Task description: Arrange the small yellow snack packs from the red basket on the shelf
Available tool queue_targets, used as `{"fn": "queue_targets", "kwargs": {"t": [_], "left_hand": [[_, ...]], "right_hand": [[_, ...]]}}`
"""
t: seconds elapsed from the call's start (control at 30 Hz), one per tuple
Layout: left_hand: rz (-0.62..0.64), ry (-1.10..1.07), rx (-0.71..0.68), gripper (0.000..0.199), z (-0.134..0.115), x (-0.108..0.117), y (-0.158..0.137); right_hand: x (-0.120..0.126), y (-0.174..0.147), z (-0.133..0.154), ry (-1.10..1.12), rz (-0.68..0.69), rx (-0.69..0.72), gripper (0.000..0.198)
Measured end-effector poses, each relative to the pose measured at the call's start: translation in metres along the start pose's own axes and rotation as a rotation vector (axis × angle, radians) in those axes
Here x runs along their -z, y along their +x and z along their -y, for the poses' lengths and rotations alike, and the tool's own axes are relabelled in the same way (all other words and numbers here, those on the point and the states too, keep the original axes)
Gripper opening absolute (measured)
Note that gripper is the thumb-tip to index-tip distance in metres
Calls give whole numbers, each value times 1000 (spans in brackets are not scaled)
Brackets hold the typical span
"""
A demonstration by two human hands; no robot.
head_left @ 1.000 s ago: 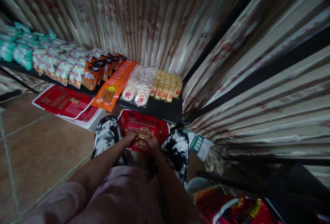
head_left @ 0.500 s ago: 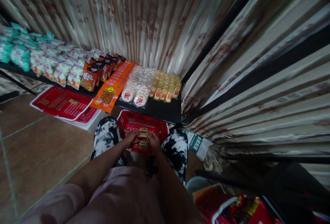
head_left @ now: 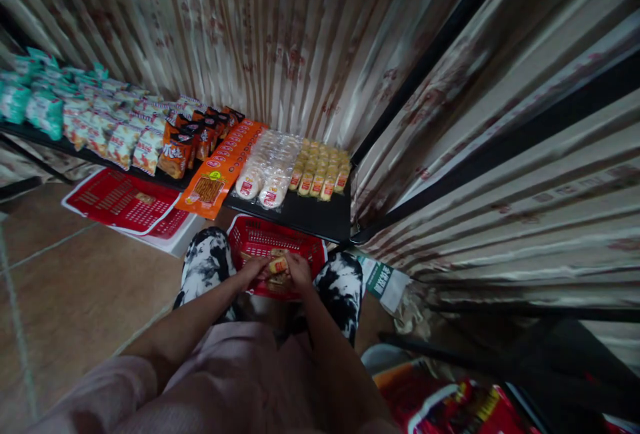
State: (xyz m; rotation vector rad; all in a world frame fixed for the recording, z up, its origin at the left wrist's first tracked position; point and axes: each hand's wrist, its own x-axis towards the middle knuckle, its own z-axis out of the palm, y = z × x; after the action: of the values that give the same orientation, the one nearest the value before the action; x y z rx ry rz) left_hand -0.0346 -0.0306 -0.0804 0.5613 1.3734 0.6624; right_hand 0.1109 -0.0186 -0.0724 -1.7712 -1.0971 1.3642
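Observation:
Between my knees sits a red basket [head_left: 305,245], and both of my hands are over it. My left hand [head_left: 253,269] pinches one end of a small yellow packaged snack [head_left: 278,265] with an orange-red label. The other end is gripped by my right hand [head_left: 299,270]. Below the hands, several brownish wrapped snacks [head_left: 277,283] lie in the basket, partly covered by my fingers. Similar yellow packaged snacks [head_left: 320,167] stand in rows at the right end of the black shelf [head_left: 310,216].
Left along the shelf are round white packaged snacks [head_left: 273,194], a flat orange packet [head_left: 213,184], orange-black bags [head_left: 175,153], white bags [head_left: 123,144] and teal bags [head_left: 45,113]. Another red basket [head_left: 113,202] lies at the left. Black metal bars [head_left: 430,197] and a curtain [head_left: 280,34] border the space.
The snack in my hands has turned so its orange-red label now faces up. Both hands stay over the basket, and the view has shifted slightly.

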Motion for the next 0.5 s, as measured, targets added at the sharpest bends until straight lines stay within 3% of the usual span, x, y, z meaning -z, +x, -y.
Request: {"fn": "queue_targets", "kwargs": {"t": [0.1, 0.33, 0.5], "left_hand": [[36, 30, -40, 25, -7, -4, -8], [119, 56, -187, 23, -20, -15, -24], [101, 46, -351, 23, -32, -21, -25]], "right_hand": [[6, -3, 16, -100, -12, -10, 42], [19, -6, 45, -429, -97, 178, 35], [22, -3, 55, -275, -87, 297, 34]]}}
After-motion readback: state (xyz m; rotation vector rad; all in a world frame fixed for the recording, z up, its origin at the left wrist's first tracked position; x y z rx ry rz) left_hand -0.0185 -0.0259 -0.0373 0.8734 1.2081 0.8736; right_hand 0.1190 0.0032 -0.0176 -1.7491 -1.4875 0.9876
